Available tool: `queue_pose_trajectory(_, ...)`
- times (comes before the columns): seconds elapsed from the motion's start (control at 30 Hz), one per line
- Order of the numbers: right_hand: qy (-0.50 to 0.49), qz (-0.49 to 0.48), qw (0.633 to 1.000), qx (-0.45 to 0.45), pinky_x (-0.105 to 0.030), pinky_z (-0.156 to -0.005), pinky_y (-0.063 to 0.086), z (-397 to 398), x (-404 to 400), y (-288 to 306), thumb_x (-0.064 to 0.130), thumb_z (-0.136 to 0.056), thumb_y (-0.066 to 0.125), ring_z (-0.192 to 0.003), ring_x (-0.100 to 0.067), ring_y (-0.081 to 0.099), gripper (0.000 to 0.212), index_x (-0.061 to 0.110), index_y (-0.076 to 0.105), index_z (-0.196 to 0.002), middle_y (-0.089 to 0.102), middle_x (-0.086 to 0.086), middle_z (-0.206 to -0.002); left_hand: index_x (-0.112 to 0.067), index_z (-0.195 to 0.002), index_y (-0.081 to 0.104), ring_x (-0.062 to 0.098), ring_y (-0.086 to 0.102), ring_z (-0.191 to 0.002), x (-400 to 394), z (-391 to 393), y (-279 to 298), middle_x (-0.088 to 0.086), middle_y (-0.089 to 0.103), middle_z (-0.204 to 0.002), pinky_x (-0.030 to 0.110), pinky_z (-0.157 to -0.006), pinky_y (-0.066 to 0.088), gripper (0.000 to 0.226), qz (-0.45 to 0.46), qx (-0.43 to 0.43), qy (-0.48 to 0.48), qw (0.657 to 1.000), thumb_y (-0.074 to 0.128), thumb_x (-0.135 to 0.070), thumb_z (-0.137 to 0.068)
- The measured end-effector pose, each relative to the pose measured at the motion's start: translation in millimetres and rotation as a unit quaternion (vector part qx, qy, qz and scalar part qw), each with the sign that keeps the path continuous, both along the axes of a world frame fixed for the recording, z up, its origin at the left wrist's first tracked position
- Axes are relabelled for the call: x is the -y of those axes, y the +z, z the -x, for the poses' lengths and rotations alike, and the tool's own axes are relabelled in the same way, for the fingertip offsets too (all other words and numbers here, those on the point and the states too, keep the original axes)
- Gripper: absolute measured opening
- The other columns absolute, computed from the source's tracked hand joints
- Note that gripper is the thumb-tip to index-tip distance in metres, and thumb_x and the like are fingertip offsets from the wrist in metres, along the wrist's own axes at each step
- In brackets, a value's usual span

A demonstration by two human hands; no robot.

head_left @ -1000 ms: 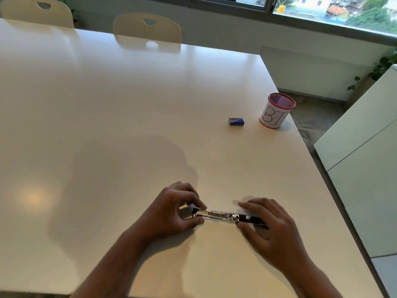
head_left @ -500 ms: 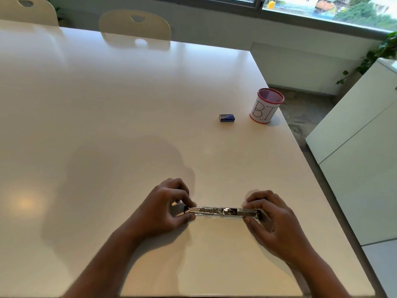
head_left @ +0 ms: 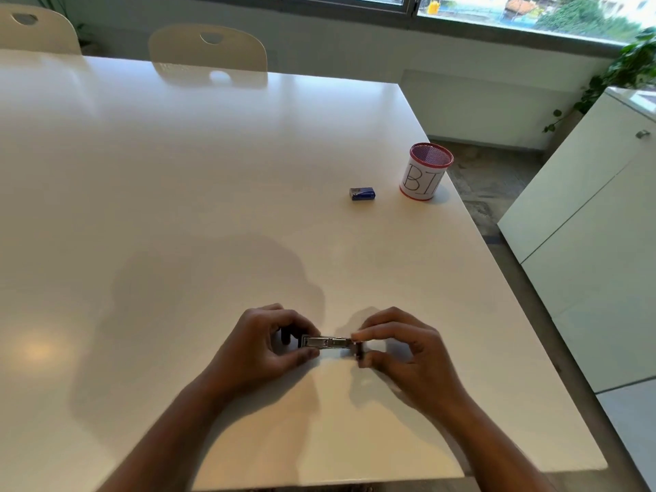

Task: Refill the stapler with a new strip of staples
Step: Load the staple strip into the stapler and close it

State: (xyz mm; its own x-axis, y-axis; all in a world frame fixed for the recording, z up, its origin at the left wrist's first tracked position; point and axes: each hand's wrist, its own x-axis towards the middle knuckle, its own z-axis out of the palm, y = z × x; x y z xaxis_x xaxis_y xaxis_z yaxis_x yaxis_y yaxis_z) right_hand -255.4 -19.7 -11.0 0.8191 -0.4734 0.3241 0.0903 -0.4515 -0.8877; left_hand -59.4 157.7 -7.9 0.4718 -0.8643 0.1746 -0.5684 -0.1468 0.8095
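A small stapler (head_left: 328, 342) lies on the white table (head_left: 177, 207) near its front edge, with its shiny metal staple channel showing between my hands. My left hand (head_left: 262, 346) pinches its left end between thumb and fingers. My right hand (head_left: 401, 353) pinches its dark right end the same way. A small blue staple box (head_left: 362, 193) sits closed on the table farther back, to the right, apart from both hands. The stapler's ends are hidden by my fingers.
A white cup with a red mesh rim and black lettering (head_left: 424, 172) stands near the table's right edge, right of the staple box. Two pale chairs (head_left: 207, 47) stand at the far side. White cabinets (head_left: 585, 225) stand to the right.
My right hand has slid left along the stapler, so less of it shows between my hands. The left hand keeps its grip on the left end.
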Motion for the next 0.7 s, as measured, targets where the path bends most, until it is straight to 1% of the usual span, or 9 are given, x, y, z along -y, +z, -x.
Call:
queue_pose_trajectory(0.1, 0.042, -0.006, 0.999, -0.019, -0.047, -0.086, 0.059, -13, -5, -4, 0.025, -0.084, 0.084, -0.108, -0.026, 0.069, 0.014, 0.023, 0.083, -0.098, 0.071, 0.005, -0.113, -0.044, -0.088, 0.078, 0.012, 0.065, -0.075, -1, 1, 1, -0.015, 0.069, -0.084, 0.011, -0.058, 0.041, 0.022, 0.004, 0.005, 0.001, 1.0, 0.09, -0.032, -0.073)
queue_pose_trajectory(0.2, 0.045, 0.003, 0.997, -0.057, -0.05, -0.087, 0.06, -20, -4, -5, 0.032, -0.083, 0.084, -0.115, -0.023, 0.068, 0.019, 0.025, 0.08, -0.101, 0.071, 0.008, -0.117, -0.045, -0.088, 0.079, 0.012, 0.065, -0.071, -2, 3, 3, -0.016, 0.069, -0.082, 0.013, -0.056, 0.041, 0.021, 0.017, 0.007, 0.001, 1.0, 0.092, -0.04, -0.072)
queue_pose_trajectory(0.3, 0.038, 0.034, 0.992, -0.115, -0.047, -0.084, 0.061, -23, -1, 0, 0.05, -0.083, 0.079, -0.106, -0.015, 0.069, 0.043, 0.027, 0.073, -0.118, 0.072, 0.014, -0.114, -0.044, -0.088, 0.079, 0.013, 0.066, -0.07, -2, 2, 3, -0.016, 0.07, -0.081, 0.016, -0.056, 0.043, 0.021, 0.026, 0.004, 0.009, 1.0, 0.091, -0.043, -0.07)
queue_pose_trajectory(0.4, 0.072, 0.138, 0.969, -0.193, -0.037, -0.088, 0.057, -27, 2, 5, 0.064, -0.088, 0.064, -0.103, -0.007, 0.062, 0.057, 0.031, 0.067, -0.135, 0.064, 0.019, -0.115, -0.04, -0.091, 0.081, 0.01, 0.068, -0.074, -3, -1, 4, -0.017, 0.071, -0.079, 0.015, -0.062, 0.047, 0.023, 0.039, 0.021, 0.008, 0.999, 0.09, -0.035, -0.07)
queue_pose_trajectory(0.43, 0.085, 0.174, 0.958, -0.209, -0.036, -0.089, 0.054, -28, 1, 5, 0.065, -0.091, 0.06, -0.103, -0.005, 0.058, 0.056, 0.031, 0.067, -0.135, 0.062, 0.019, -0.113, -0.037, -0.092, 0.082, 0.009, 0.069, -0.075, -4, -2, 3, -0.019, 0.072, -0.078, 0.014, -0.065, 0.048, 0.023, 0.048, 0.033, 0.006, 0.998, 0.09, -0.031, -0.071)
queue_pose_trajectory(0.5, 0.096, 0.217, 0.946, -0.219, -0.037, -0.089, 0.051, -32, 0, 6, 0.065, -0.093, 0.057, -0.1, -0.006, 0.055, 0.049, 0.031, 0.071, -0.126, 0.061, 0.016, -0.109, -0.033, -0.096, 0.082, 0.007, 0.068, -0.075, -5, -1, 3, -0.021, 0.072, -0.079, 0.015, -0.068, 0.05, 0.027, 0.067, 0.056, 0.011, 0.996, 0.09, -0.022, -0.072)
queue_pose_trajectory(0.57, 0.08, 0.226, 0.95, -0.199, -0.038, -0.086, 0.051, -33, -3, 3, 0.06, -0.094, 0.06, -0.097, -0.008, 0.055, 0.041, 0.027, 0.073, -0.116, 0.063, 0.014, -0.106, -0.028, -0.1, 0.082, 0.005, 0.068, -0.076, -5, 0, 2, -0.018, 0.072, -0.081, 0.02, -0.069, 0.053, 0.031, 0.079, 0.076, 0.016, 0.994, 0.091, -0.016, -0.074)
queue_pose_trajectory(0.63, 0.048, 0.224, 0.961, -0.157, -0.032, -0.082, 0.051, -30, -4, -2, 0.055, -0.095, 0.062, -0.095, -0.008, 0.055, 0.038, 0.023, 0.075, -0.109, 0.063, 0.014, -0.104, -0.025, -0.109, 0.08, 0.004, 0.068, -0.083, -4, 2, 0, -0.016, 0.072, -0.088, 0.023, -0.072, 0.056, 0.036, 0.089, 0.087, 0.001, 0.992, 0.089, -0.014, -0.077)
queue_pose_trajectory(0.7, 0.014, 0.228, 0.965, -0.13, -0.026, -0.079, 0.049, -27, -4, -5, 0.055, -0.095, 0.062, -0.093, -0.005, 0.054, 0.038, 0.022, 0.075, -0.106, 0.063, 0.017, -0.104, -0.027, -0.12, 0.075, 0.004, 0.068, -0.096, -3, 1, 0, -0.017, 0.073, -0.1, 0.021, -0.081, 0.056, 0.045, 0.085, 0.082, -0.021, 0.993, 0.084, -0.012, -0.079)
